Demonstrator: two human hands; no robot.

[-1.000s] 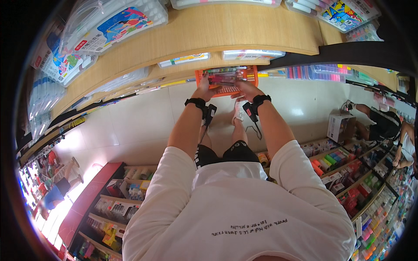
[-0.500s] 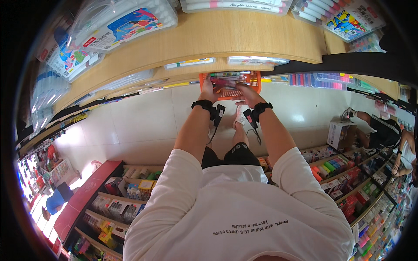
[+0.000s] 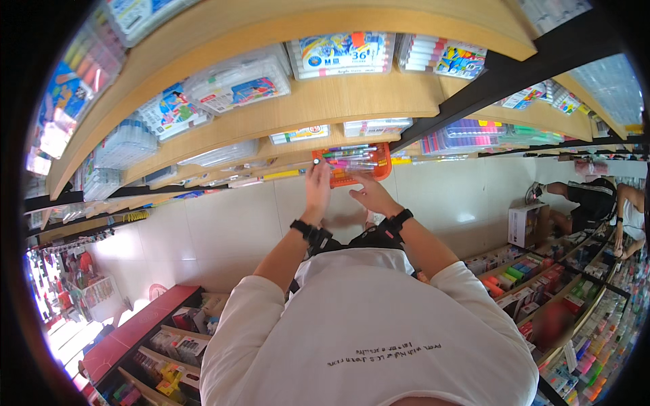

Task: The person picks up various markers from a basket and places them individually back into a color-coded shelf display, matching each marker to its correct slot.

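An orange plastic basket (image 3: 384, 162) with several slim pens or markers (image 3: 352, 162) in it is at the lower shelf edge in front of me. My left hand (image 3: 317, 189) is at the basket's left side, fingers drawn together and pointing away from me. A small dark, round end (image 3: 316, 162) shows at its fingertips; the rest of that thing is hidden. Just off the basket's near right corner is my right hand (image 3: 374, 196), with thumb and fingers apart and nothing visible in it. Black bands with small devices (image 3: 310, 232) are on both wrists.
Wooden shelves (image 3: 379, 95) carry clear cases of markers (image 3: 342, 54) ahead and to the left. Pale floor tiles (image 3: 440, 196) lie below. Behind me are racks of goods (image 3: 514, 274). A person in dark shorts (image 3: 589, 203) is at the right, beside a white box (image 3: 525, 225).
The view has tilted up, showing more shelves. Both hands have come out of the basket, the left to its left side, the right back toward me with its fingers apart.
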